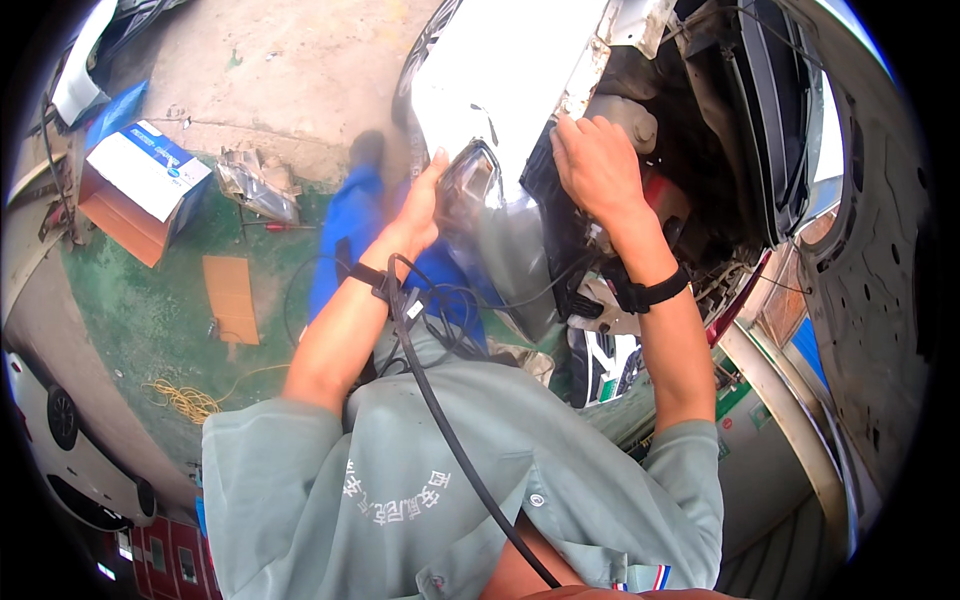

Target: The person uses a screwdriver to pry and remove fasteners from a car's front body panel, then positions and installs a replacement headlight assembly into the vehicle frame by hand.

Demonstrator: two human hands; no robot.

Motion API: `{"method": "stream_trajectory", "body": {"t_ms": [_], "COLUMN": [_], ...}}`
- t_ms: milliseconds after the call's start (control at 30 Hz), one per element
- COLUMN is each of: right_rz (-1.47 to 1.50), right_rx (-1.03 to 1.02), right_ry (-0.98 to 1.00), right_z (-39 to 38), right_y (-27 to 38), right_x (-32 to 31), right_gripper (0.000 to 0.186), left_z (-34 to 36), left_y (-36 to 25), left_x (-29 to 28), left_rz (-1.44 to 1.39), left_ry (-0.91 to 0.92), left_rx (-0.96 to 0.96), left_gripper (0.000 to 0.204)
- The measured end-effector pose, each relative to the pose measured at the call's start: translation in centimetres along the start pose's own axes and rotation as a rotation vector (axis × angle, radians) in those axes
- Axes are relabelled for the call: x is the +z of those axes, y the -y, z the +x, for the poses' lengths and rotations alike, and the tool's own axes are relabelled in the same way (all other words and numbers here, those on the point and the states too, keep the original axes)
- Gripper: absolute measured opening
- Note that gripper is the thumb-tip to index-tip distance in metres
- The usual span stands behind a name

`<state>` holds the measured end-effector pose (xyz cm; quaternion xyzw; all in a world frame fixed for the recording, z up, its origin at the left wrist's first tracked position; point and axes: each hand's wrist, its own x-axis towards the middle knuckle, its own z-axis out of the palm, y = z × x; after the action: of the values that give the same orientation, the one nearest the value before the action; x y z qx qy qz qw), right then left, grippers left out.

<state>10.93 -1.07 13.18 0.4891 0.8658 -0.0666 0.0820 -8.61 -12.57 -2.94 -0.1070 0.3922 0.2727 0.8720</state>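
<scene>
At the far middle of the head view, the left hand (425,200) is cupping the headlamp (470,185) at its left edge, while the right hand (595,165) is curling narrow fingers onto the housing behind. Glossy lens probably slippery, fragile; rigid edges look the safer grip.

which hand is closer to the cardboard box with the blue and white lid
Left. The left hand rests on the headlight, on the side toward the cardboard box on the floor. The right hand is farther, in the engine bay.
</scene>
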Motion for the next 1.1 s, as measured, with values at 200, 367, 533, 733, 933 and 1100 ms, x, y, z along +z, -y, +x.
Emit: {"method": "stream_trajectory", "body": {"t_ms": [200,367,533,733,933,1100], "right_rz": [0.064,0.216,0.049,-0.056,-0.009,0.092], "right_rx": [0.15,0.415,0.254,0.055,0.04,0.279], "right_ry": [0.018,-0.057,-0.09,-0.04,-0.033,0.027], "right_z": [-0.4,-0.8,-1.0,-0.5,-0.2,-0.1], "right_y": [0.7,2.0,1.9,0.8,0.7,1.7], "right_x": [1.2,2.4,1.6,0.3,0.3,0.4], "right_gripper": [0.017,0.022,0.017,0.005,0.008,0.014], "left_z": [0.2,-0.2,0.7,0.2,0.1,0.4], "left_y": [0.2,-0.1,0.3,0.2,0.1,0.3], "left_x": [0.1,0.5,-0.5,-0.1,0.0,-0.2], "left_rz": [-0.002,-0.022,-0.067,-0.044,-0.017,0.022], "left_ry": [-0.025,0.018,-0.011,-0.011,-0.025,-0.102], "left_rx": [0.019,-0.004,-0.019,-0.037,0.005,-0.005], "left_gripper": [0.074,0.074,0.079,0.082,0.082,0.076]}}
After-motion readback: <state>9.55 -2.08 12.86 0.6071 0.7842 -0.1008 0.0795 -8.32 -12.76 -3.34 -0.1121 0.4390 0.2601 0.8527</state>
